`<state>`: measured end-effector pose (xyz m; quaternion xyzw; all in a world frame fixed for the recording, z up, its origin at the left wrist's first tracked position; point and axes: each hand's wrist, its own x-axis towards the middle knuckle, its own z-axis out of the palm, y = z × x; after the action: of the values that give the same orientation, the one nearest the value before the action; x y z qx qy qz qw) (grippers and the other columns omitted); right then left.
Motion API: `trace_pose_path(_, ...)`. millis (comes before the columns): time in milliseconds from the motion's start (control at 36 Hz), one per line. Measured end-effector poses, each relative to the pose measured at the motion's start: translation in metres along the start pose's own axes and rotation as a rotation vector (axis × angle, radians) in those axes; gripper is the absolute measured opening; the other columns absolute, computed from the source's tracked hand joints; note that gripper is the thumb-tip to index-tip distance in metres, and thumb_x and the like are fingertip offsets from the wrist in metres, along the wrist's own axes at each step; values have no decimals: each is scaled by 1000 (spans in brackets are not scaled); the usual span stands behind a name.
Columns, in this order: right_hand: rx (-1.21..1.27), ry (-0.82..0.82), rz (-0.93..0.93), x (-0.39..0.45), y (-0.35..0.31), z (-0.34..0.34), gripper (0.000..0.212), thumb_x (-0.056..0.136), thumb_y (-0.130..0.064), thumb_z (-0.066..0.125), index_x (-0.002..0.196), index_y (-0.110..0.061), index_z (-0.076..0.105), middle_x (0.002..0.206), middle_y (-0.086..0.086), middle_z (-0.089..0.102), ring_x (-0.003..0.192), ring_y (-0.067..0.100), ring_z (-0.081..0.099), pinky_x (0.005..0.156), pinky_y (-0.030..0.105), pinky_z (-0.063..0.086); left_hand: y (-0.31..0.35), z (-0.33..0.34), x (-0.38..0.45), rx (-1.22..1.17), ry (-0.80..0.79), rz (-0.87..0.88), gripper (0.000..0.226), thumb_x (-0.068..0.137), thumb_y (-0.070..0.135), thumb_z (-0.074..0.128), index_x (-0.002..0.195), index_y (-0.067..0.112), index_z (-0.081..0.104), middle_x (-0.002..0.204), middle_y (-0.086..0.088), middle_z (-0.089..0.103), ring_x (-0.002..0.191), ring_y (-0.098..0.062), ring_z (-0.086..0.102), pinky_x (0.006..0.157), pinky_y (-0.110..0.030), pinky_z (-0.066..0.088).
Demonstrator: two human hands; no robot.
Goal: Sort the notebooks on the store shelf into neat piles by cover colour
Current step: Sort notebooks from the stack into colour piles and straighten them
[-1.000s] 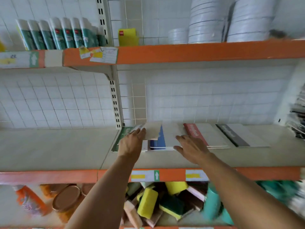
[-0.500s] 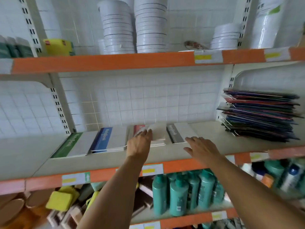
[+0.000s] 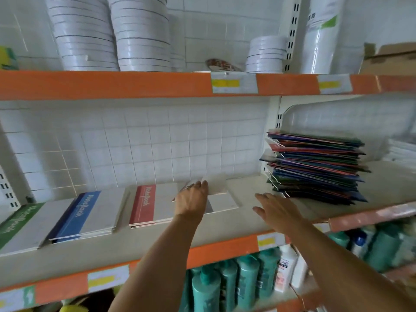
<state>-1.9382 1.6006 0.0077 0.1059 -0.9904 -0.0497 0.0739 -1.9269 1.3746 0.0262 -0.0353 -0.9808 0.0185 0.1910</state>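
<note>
Shelf [image 3: 157, 242]: left hand [image 3: 191, 202] pinches notebook [image 3: 215, 185], cover colour hidden; right hand [image 3: 278, 211] spread.

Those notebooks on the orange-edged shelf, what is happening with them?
A person is sorting them by cover colour. The left hand holds a thin pale notebook lifted over the pile with the black spine band. The right hand hovers open above the bare shelf board, near the tall unsorted stack of mixed-colour notebooks. Green-banded, blue-banded and red-banded piles already lie in a row to the left.
</note>
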Motion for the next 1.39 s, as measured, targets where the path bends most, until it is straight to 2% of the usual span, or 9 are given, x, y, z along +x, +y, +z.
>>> trace_pose_path(194,33,13,-53,38,26,16,47,101,-46,31,139,-21,38,138,0,47,123,22,47,95,37,43,30,33,21,37,-34,-4,39,100,7,34,137,18,41,138,-4,51,117,-25,55,86,-35,48)
trace_pose_path(444,109,-73,-240,75,49,29,48,101,-45,29,144,-23,31,142,2,42,126,26,44,94,39,42,63,59,37,19,-146,-143,38,99,7,39,135,21,43,127,0,56,110,-24,60,83,-36,50)
trace_pose_path(528,137,-94,-288,82,54,30,48,102,-44,29,144,-24,31,142,2,43,126,25,44,93,38,42,69,61,42,-20,-193,-169,25,99,25,47,123,19,48,122,0,57,110,-23,58,84,-37,49)
trace_pose_path(639,144,-101,-320,87,56,33,47,102,-45,28,143,-23,32,140,4,45,123,26,47,91,38,43,69,68,44,-76,-285,-158,49,90,52,54,127,20,49,124,3,54,116,-20,54,91,-37,47)
trace_pose_path(833,151,-72,-310,89,61,37,47,102,-44,28,142,-21,33,136,6,48,118,27,51,89,37,42,56,77,50,-48,-323,-125,58,86,62,51,127,21,48,123,4,53,114,-20,54,90,-37,48)
trace_pose_path(1000,146,-41,-307,80,59,35,44,102,-43,29,137,-18,38,131,7,52,115,28,52,83,36,42,52,80,50,-52,-319,-119,68,84,64,54,136,24,42,134,3,50,121,-20,50,92,-38,46)
trace_pose_path(1083,134,-39,-303,72,61,35,44,102,-43,30,137,-17,39,131,7,52,117,27,51,86,38,44,57,72,46,-61,-309,-145,74,84,67,51,142,22,37,140,1,46,126,-22,48,96,-39,45)
trace_pose_path(1250,115,22,-323,54,77,28,44,102,-43,30,139,-20,37,131,5,52,118,25,51,82,37,45,77,47,40,-74,-217,-214,60,94,60,34,135,18,46,137,-3,51,122,-24,51,93,-38,46)
trace_pose_path(1389,112,78,-356,35,99,15,46,102,-42,30,143,-20,35,134,5,51,121,24,50,87,39,49,106,16,33,-59,-147,-238,55,97,56,30,132,18,49,130,-4,55,118,-25,54,91,-39,47)
